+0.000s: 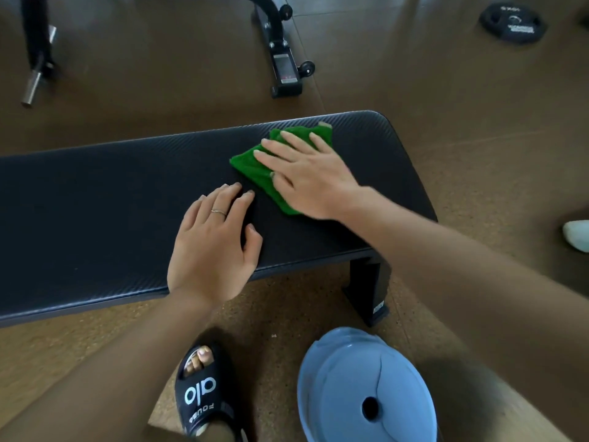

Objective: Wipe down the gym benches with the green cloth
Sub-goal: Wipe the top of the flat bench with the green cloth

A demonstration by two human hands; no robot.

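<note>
Your right hand lies flat on the green cloth, fingers straight and spread apart, pressing it onto the table — the black padded gym bench. The cloth sits crumpled toward the table's right end, nearer the far edge than the near one, with one corner poking out beyond your fingertips and another reaching back under your palm. Your wrist crosses the near right corner of the pad.

Your left hand rests palm down on the bare pad just beside the cloth, close to the near edge, fingers relaxed and slightly apart, gripping nothing. A thin ring shows on one of them. The fingertips stop just short of the cloth's near corner; whether they touch it, you cannot tell from here.

The table's black leg stands on the brown floor under the right end. Down by the near edge, your foot in a black slide sandal is planted on the floor, and right beside it lies a light blue round object with a hole. Beyond the far edge stands the black frame of another machine, a chrome bar end at the far left, and a black weight plate flat on the floor at the far right.
</note>
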